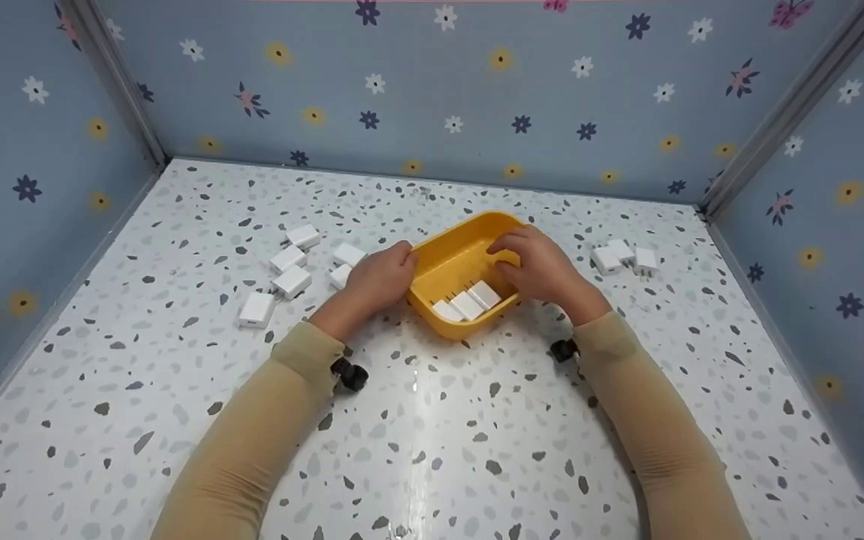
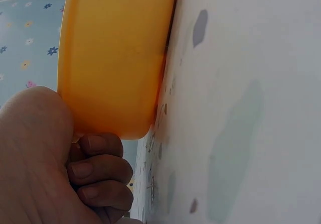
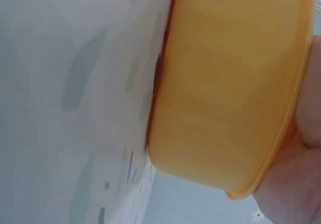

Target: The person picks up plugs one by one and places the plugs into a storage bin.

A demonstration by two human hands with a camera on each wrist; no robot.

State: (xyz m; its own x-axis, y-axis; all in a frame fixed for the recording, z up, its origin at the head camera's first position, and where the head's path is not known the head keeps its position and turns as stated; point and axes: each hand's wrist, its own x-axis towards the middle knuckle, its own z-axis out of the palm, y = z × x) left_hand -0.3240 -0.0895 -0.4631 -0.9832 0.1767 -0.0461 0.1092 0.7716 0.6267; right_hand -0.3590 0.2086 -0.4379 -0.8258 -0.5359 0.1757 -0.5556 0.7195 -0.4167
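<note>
A yellow plastic bin (image 1: 439,264) stands on the speckled tabletop, with three white plug chargers (image 1: 467,306) lying side by side at its near end, metal prongs showing. My left hand (image 1: 383,276) grips the bin's left rim; in the left wrist view its fingers (image 2: 103,171) are curled beneath the bin's edge. Over the right rim reaches my right hand (image 1: 541,266), its bent fingers inside the bin. Thumb and forefinger are apart, and no charger shows between them. From the right wrist view the bin's outer wall (image 3: 225,83) hides those fingertips.
Several loose white chargers (image 1: 291,282) lie left of the bin, two of them (image 1: 348,255) close by my left hand. A cluster of three chargers (image 1: 619,257) lies to the right. Flowered panels (image 1: 432,90) wall the table at the back and both sides.
</note>
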